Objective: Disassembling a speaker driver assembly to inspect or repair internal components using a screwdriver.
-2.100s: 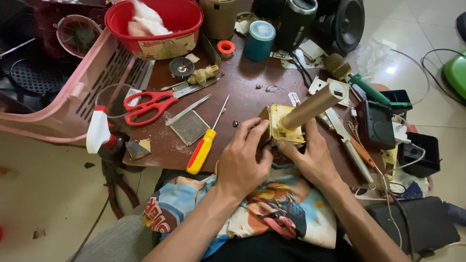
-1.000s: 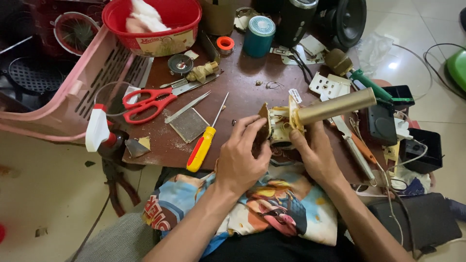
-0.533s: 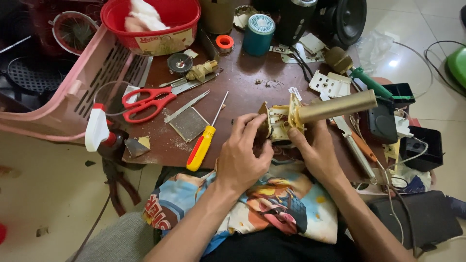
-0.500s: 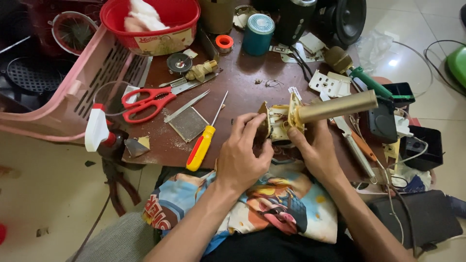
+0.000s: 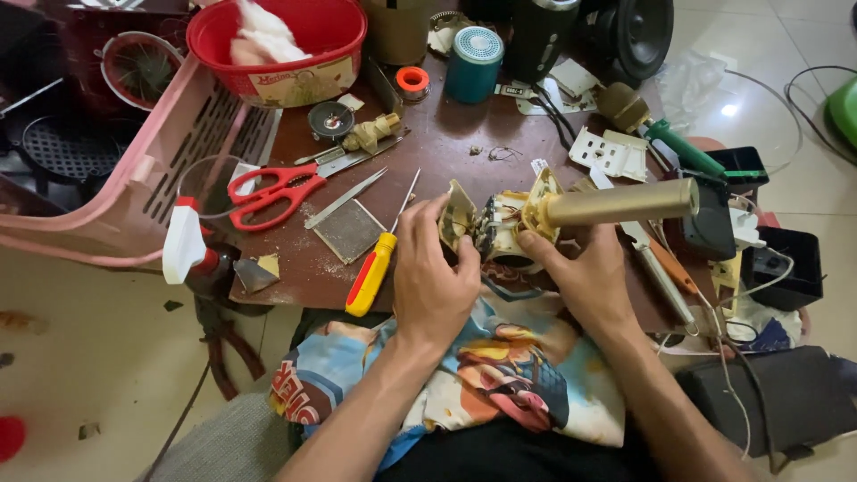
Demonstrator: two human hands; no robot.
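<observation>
Bright even indoor light, glare spot on floor tiles (image 5: 730,109), soft shadows, slight edge distortion

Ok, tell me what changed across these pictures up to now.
The tan-handled device, first tilted up to the right, was swung level, handle pointing right. Left hand and right hand kept hold of its opened end throughout. Scissors, screwdriver and red bowl stayed put.

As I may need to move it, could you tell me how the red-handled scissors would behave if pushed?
The scissors lie flat on the table, so they would probably slide, not roll. Being metal-bladed, they are likely stiff; their open blades might pivot.
</observation>
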